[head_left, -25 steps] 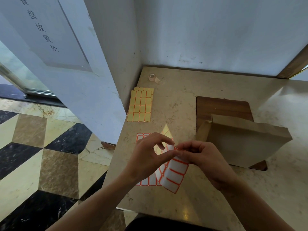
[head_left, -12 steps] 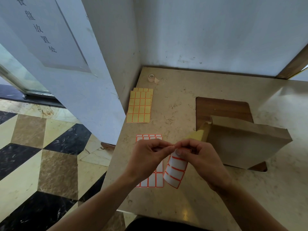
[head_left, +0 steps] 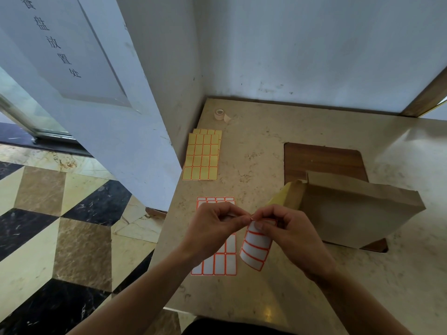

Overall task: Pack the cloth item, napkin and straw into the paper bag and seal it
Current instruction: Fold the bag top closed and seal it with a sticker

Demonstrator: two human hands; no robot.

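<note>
Fingertips of both hands, left (head_left: pixel 212 226) and right (head_left: pixel 287 230), pinch the curled white orange-bordered label sheet (head_left: pixel 256 247); peeling slowly should free one sticker cleanly for the brown paper bag (head_left: pixel 358 213).

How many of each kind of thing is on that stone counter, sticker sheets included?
White label sheets with orange borders: 2, one flat, one held
Yellow label sheets, stacked: 2
Brown paper bag: 1
Small beige tape roll: 1
Dark wooden board: 1
Total: 7
</note>
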